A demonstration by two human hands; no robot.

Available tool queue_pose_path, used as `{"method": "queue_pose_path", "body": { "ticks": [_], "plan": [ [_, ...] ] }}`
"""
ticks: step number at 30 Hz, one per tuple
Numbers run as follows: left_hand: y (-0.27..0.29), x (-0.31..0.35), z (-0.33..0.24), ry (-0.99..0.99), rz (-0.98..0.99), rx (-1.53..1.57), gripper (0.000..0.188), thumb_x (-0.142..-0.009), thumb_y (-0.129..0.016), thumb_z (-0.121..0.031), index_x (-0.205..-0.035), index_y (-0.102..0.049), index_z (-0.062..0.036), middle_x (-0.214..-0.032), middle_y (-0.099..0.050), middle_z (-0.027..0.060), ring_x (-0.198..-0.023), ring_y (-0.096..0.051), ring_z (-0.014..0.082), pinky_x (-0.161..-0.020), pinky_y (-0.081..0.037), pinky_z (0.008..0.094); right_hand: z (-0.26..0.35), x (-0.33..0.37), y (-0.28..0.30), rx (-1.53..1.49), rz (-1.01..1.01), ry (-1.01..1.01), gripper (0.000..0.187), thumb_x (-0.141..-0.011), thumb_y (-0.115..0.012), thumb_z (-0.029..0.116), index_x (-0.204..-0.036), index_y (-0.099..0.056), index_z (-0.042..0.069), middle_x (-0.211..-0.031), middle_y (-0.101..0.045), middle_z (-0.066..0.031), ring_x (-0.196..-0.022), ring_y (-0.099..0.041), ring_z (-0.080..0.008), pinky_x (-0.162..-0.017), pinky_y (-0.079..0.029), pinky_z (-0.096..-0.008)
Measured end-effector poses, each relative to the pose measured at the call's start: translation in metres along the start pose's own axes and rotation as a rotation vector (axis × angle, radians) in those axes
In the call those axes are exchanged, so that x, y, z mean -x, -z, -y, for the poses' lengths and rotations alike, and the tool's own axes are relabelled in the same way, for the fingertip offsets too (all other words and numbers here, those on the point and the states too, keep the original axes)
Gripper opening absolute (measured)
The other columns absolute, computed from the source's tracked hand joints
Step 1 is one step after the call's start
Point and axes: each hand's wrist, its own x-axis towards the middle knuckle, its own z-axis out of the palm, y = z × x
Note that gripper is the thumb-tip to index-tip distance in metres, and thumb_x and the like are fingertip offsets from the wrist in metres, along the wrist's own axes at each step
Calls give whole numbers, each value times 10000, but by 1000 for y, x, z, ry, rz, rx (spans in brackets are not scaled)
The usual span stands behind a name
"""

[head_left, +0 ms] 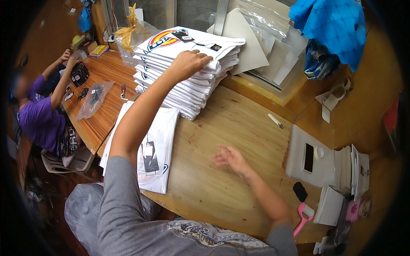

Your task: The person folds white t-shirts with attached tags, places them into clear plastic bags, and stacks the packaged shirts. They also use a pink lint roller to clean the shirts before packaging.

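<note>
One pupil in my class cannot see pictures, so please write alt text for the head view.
The person's left hand touches a tall stack of folded white garments, while the open right hand is over a brown wooden table. At left, a co-worker in a purple shirt sits at a striped wooden table.

Indoor work corner, wood-surfaced.
Pale-brown tabletop [256, 132] seen at centre; striped-grain table [119, 72] set at far left, plastic chair [81, 165] placed beside it. Far side bounded by grey framed panels [192, 13] and wooden ledge [256, 93]; dark floor [60, 183] glimpsed at near left.
</note>
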Motion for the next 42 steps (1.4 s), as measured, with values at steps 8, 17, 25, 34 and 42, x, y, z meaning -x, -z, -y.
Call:
{"method": "queue_pose_path", "body": {
  "ticks": [8, 17, 25, 34, 42],
  "plan": [
    [65, 22, -5, 162, -225, 94, 316, -644, -610, -56, -954, -567, -101, -825, -606, 108, -708, -592, 253, -588, -464, 335, 101, -93, -23, -744, 169, 113, 852, -745, -265, 664, -1153, -349, -80, -1132, -447, -240, -1063, -448, -307, -892, -378, -390],
    [140, 89, -56, 35, -189, 83, 341, -629, -608, -32, -958, -576, -115, -871, -620, 59, -767, -610, 198, -621, -508, 284, 128, -114, 47, -895, -59, 287, 936, -707, -368, 679, -1229, -158, -69, -1194, -337, -245, -1019, -449, -369, -877, -360, -489],
    [150, 119, -124, -114, -82, -39, 318, -693, -551, -136, -1001, -556, -56, -938, -592, 70, -843, -575, 217, -686, -486, 289, 170, -98, 53, -308, -447, 352, 270, -762, -543, 77, -1006, -476, -18, -980, -532, -145, -923, -524, -270, -786, -445, -448],
    [101, 208, -285, -258, 54, 433, 322, -758, -468, -167, -1072, -529, -129, -1122, -518, 37, -1055, -485, 206, -904, -350, 375, 22, 184, 37, -139, -943, 634, 267, -789, -516, 17, -1035, -459, -69, -1003, -524, -116, -920, -508, -167, -827, -401, -289],
    [68, 249, -341, -289, 486, 798, 350, -734, -469, -135, -1080, -519, -123, -1162, -472, 68, -1132, -391, 255, -933, -289, 429, -134, 343, -20, -179, -1291, 28, 370, -776, -555, 77, -1120, -438, 9, -965, -522, -68, -868, -521, -165, -705, -441, -276]
  ]
}}
